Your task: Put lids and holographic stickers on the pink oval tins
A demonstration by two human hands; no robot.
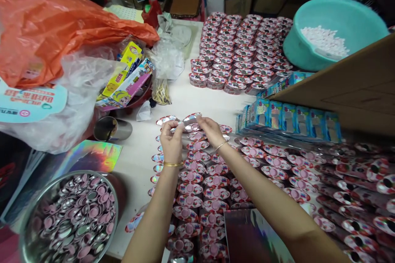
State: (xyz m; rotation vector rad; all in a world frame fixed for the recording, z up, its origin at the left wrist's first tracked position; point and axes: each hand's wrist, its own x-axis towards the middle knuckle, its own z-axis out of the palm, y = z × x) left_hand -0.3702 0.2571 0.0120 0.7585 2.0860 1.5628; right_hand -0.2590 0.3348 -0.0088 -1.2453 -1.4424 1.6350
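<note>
Near the middle of the table, my left hand [171, 141] and my right hand [211, 130] pinch the two ends of a small oval-ended package [189, 121] with a shiny, silvery side. The fingers of both hands are closed on it. Below and around my hands stand rows of similar oval packages [197, 145] with red and white printed ends, many bearing a round pink piece in the middle. A few oval packages [166, 120] without a visible pink piece lie just left of my fingers.
A steel bowl [115, 191] of pink and silvery pieces stands front left. Stacked oval packages [212, 65] fill the back, beside a teal basin [298, 45] of white pieces. Blue boxes [288, 116] and a cardboard flap [348, 86] are right; a metal cup [123, 128] lies left.
</note>
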